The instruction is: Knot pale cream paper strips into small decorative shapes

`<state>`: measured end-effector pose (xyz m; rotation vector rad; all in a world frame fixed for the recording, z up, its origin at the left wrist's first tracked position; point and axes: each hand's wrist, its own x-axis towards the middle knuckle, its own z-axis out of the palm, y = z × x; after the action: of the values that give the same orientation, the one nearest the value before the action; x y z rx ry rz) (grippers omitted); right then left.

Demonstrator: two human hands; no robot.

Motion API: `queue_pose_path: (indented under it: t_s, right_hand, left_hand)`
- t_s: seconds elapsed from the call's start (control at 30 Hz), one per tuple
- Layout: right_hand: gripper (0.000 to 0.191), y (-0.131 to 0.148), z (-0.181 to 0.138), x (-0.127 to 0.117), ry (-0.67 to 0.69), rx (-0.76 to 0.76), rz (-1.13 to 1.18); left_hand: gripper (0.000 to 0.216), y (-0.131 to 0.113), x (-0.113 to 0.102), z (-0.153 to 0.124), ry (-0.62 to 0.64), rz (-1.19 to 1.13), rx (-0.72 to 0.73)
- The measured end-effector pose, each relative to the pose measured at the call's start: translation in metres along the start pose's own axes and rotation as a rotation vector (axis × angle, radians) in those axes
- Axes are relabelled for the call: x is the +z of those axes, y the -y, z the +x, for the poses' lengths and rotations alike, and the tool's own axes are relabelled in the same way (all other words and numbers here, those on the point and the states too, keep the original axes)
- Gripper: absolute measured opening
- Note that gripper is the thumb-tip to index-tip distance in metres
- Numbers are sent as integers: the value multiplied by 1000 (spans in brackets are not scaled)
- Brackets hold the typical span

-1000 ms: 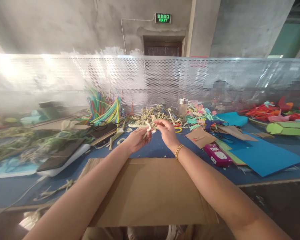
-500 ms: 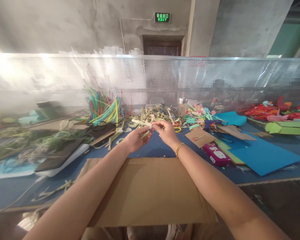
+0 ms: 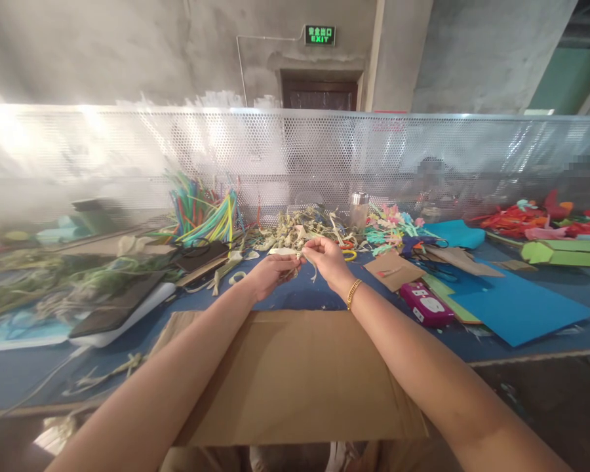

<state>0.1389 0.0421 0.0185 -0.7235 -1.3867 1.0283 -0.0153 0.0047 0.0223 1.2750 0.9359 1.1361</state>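
Observation:
My left hand (image 3: 274,274) and my right hand (image 3: 326,255) meet above the blue table, fingertips nearly touching. Between them is a pale, cream-green strip (image 3: 282,251), like dried husk or leaf, with a thin end (image 3: 314,272) hanging below the right fingers. Both hands pinch it; the fingers of the left partly hide it. Just behind lies a heap of dried, greenish husk pieces (image 3: 307,223). A yellow ring-shaped handle (image 3: 349,255) shows beside my right hand. Under my forearms is a brown cardboard sheet (image 3: 295,380).
Coloured pipe-like stems (image 3: 201,206) stand at the back left. Pastel paper flowers (image 3: 393,226), a purple box (image 3: 425,304) and blue sheets (image 3: 516,295) lie to the right. On the left are a dark-topped white device (image 3: 122,311) and green fibres (image 3: 93,278). A perforated metal screen (image 3: 314,151) runs behind.
The pale strip has shifted lower and turned, and a thin end now dangles under my right fingers. My left fingers have closed further in toward my right hand.

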Motion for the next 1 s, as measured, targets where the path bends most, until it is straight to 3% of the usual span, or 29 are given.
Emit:
queue_pose_path:
  t_s: [0.17,0.37,0.57,0.87,1.0]
  right_hand:
    - [24,1,-2,1,13,16,23]
    - [20,0,-1,-1,-19,-51,-71]
    - [16,-1,-1,-3,13,-163,-191]
    - [16,2,-1,-8,-65,-375,-475]
    - [19,2,-1,-8,-119,-364,-481]
  left_hand:
    - [13,0,3,0,-23,-27,19]
    - [12,-4,6,1,-85,-107,23]
    - [17,2,1,4,-131,-70,121]
    - [21,6,-2,10,-153,-59,229]
    - [23,3,0,8,-157,-93,232]
